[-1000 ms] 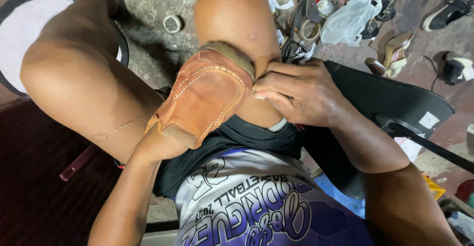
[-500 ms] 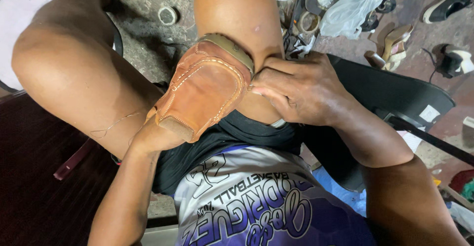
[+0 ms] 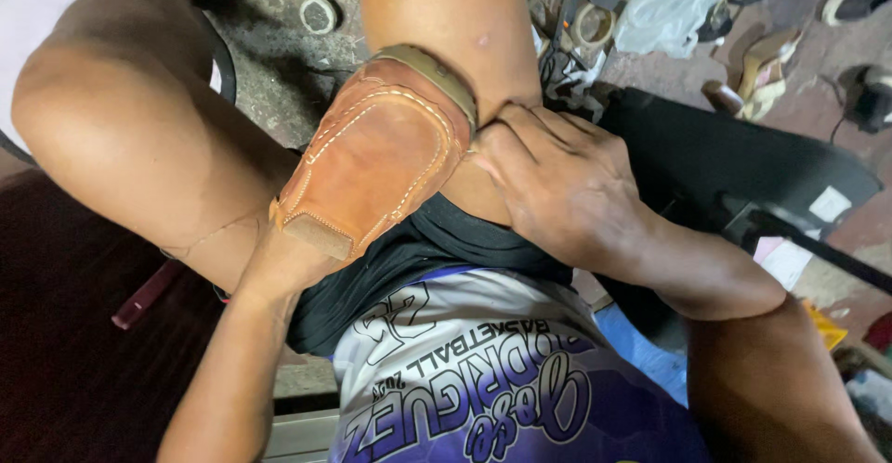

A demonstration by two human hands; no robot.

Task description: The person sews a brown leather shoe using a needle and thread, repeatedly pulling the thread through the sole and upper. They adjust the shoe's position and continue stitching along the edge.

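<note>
Leather shoe (image 3: 372, 161) lies gripped between left hand (image 3: 279, 268) underneath and right hand (image 3: 557, 189) pinching its rim.

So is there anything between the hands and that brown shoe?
Nothing visible. The left hand is partly tucked under the brown shoe, touching it from below. The right hand lies on the thigh, its fingers pressed against the shoe's back edge, with no gap showing.

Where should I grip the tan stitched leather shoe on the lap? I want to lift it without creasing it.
Grip the tan stitched leather shoe across its sides near the olive collar, coming from above; the left hand is inside its toe end, and the right hand touches the collar edge.
</note>
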